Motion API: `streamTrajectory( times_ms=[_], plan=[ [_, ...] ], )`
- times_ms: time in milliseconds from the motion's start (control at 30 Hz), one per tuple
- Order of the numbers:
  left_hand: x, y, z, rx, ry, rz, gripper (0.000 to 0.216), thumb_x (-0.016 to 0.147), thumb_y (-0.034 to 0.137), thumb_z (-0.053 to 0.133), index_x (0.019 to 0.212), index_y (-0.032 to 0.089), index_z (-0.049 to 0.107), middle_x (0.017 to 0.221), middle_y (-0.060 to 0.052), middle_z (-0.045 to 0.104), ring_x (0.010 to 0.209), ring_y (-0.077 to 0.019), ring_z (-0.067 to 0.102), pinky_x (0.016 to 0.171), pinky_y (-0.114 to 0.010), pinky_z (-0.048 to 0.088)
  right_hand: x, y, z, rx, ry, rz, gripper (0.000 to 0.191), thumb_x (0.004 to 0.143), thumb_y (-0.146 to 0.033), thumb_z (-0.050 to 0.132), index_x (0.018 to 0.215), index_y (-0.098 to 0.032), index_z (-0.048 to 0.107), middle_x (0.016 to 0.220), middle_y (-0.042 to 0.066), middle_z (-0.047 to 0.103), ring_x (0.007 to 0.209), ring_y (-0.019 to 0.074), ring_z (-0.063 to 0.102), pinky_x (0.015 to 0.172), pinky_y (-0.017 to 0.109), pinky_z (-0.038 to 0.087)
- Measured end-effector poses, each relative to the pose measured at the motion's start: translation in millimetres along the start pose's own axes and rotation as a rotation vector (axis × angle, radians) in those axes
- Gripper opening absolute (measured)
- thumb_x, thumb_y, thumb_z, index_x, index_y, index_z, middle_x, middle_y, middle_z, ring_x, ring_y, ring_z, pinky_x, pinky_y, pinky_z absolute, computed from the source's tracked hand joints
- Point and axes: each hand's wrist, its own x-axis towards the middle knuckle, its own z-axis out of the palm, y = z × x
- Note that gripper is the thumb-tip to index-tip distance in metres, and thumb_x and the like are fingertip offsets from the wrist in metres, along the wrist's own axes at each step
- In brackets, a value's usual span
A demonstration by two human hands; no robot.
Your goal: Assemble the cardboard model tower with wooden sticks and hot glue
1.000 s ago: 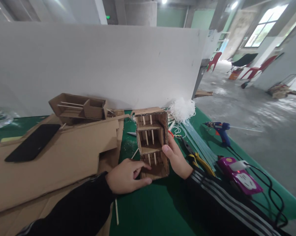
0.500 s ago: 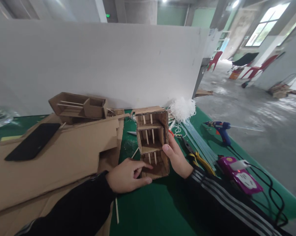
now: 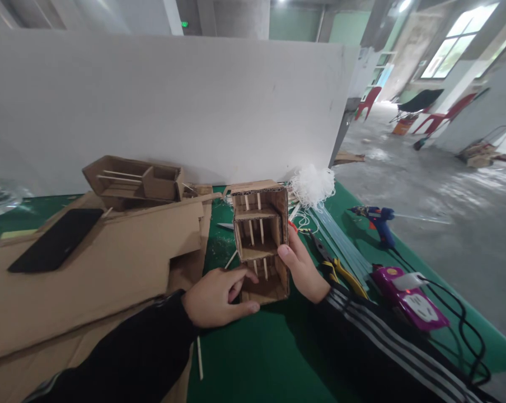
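A tall brown cardboard box [image 3: 258, 255] with three open rooms is held above or on the green table [image 3: 253, 358]. Its right wall is gripped by the right hand [image 3: 307, 271], with the thumb at the front edge. A finger of the left hand [image 3: 215, 296] is put into the bottom room, near two thin pale wooden sticks [image 3: 265, 270]; whether anything is pinched there cannot be told. The hands are apart, with the box between them. If the sticks are pushed too hard, they could be knocked loose or snapped. If the wall is squeezed too tightly, it might be bent. The left hand could be nicked by the grey pointed blade [image 3: 225, 226] just beside the box. The black-and-yellow metal pliers [image 3: 346, 274] could be bumped by the striped black sleeve [image 3: 374, 336].
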Motion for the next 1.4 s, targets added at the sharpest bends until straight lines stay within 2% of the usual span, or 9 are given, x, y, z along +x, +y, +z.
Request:
streamTrajectory(
  times_ms=[333,600,767,933,1100,1233,1300,1400],
  plan=[
    [-1.8,-0.8,-0.9,0.144,-0.026,0.049,0.052,0.09,0.058,0.054,0.131,0.027,0.063,0.059,0.006,0.053,0.058,-0.0125,0.057,0.058,-0.023,0.034,0.5,-0.9,0.2,0.016,0.0,-0.007,0.061,0.095,-0.057,0.054,0.145,-0.025,0.044,0.134,0.008,0.059,0.124,0.0262,0.055,0.114,0.042,0.038],
    [-0.2,-1.5,-2.0,-0.009,-0.038,0.02,0.051,0.088,0.058,0.061,0.124,0.022,0.07,0.056,0.007,0.046,0.052,-0.0086,0.05,0.057,-0.021,0.035,0.9,-0.7,0.3,0.015,-0.003,-0.013,0.06,0.095,-0.056,0.054,0.146,-0.025,0.044,0.131,0.008,0.06,0.123,0.0264,0.055,0.113,0.042,0.039],
    [1.4,-3.4,-2.7,-0.089,-0.062,0.012,0.05,0.086,0.061,0.062,0.117,0.023,0.073,0.055,0.008,0.045,0.052,-0.0075,0.048,0.056,-0.02,0.033,0.6,1.7,-0.3,0.005,-0.001,-0.033,0.058,0.096,-0.054,0.054,0.145,-0.025,0.044,0.132,0.008,0.059,0.126,0.0262,0.053,0.114,0.042,0.036],
    [2.2,-5.8,-1.9,-0.115,-0.089,0.014,0.053,0.086,0.062,0.062,0.12,0.023,0.072,0.056,0.008,0.044,0.052,-0.0074,0.045,0.055,-0.02,0.031,0.4,0.5,0.7,0.018,-0.002,-0.032,0.058,0.096,-0.054,0.054,0.145,-0.025,0.044,0.136,0.008,0.058,0.125,0.0265,0.054,0.112,0.042,0.038],
    [1.6,-6.9,-0.4,-0.084,-0.13,0.03,0.053,0.091,0.059,0.056,0.131,0.025,0.066,0.059,0.005,0.05,0.056,-0.0097,0.049,0.056,-0.021,0.033,-0.1,0.2,0.2,-0.009,0.0,-0.027,0.06,0.095,-0.058,0.053,0.145,-0.025,0.045,0.142,0.008,0.055,0.124,0.0273,0.055,0.111,0.042,0.04],
    [0.7,-4.7,0.3,-0.069,-0.135,0.113,0.043,0.096,0.051,0.051,0.132,0.031,0.065,0.078,0.0,0.066,0.062,-0.0109,0.053,0.062,-0.022,0.037,-0.7,1.2,-0.2,0.006,-0.003,-0.021,0.059,0.096,-0.055,0.054,0.146,-0.026,0.043,0.138,0.008,0.057,0.13,0.0274,0.051,0.113,0.042,0.039],
    [0.2,-2.9,0.0,-0.068,-0.134,0.113,0.042,0.097,0.049,0.05,0.132,0.032,0.065,0.075,0.002,0.064,0.062,-0.0106,0.053,0.061,-0.021,0.037,-0.5,1.2,0.0,0.015,-0.001,-0.028,0.059,0.096,-0.054,0.054,0.147,-0.026,0.043,0.136,0.008,0.058,0.132,0.0272,0.05,0.113,0.043,0.038],
    [-0.2,-0.5,-0.7,-0.05,-0.103,0.049,0.051,0.093,0.052,0.055,0.138,0.027,0.059,0.061,0.006,0.048,0.056,-0.0101,0.05,0.058,-0.021,0.035,0.3,0.8,0.4,0.019,-0.002,-0.028,0.059,0.096,-0.055,0.054,0.147,-0.027,0.043,0.135,0.008,0.058,0.129,0.0271,0.052,0.114,0.044,0.037]
  ],
)
